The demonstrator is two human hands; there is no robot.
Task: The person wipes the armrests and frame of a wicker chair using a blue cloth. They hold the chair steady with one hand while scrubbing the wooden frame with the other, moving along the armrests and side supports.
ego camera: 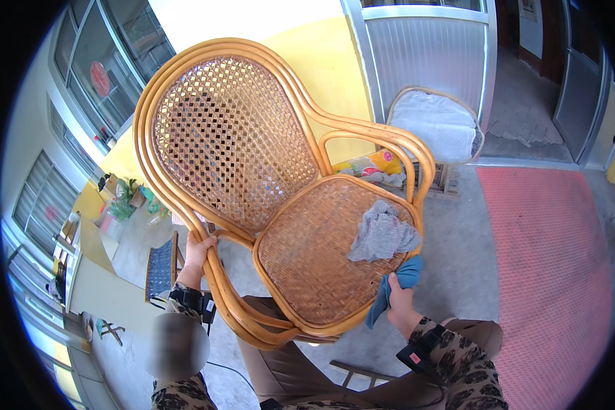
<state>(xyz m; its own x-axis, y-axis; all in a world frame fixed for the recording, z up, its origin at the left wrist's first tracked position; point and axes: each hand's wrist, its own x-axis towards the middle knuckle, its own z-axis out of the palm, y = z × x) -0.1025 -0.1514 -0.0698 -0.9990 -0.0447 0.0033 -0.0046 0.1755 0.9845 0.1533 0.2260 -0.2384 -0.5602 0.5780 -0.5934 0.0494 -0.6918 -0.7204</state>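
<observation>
A rattan armchair (307,241) with a woven seat and an open cane back stands tilted before me, close to my knees. My left hand (199,250) grips the bent rattan pole of the armrest on the left. In my right hand (402,302) is a blue cloth (384,297), pressed against the seat's rim at the front right. A crumpled grey cloth (382,233) lies on the right part of the woven seat. The fingers of my right hand are partly hidden by the blue cloth.
A red mat (546,256) covers the floor at right, before an open doorway. Behind the chair, a white padded piece (435,123) leans at the metal door. A small folding stool (161,266) with a dark blue seat is at left. Potted plants (125,197) stand farther back.
</observation>
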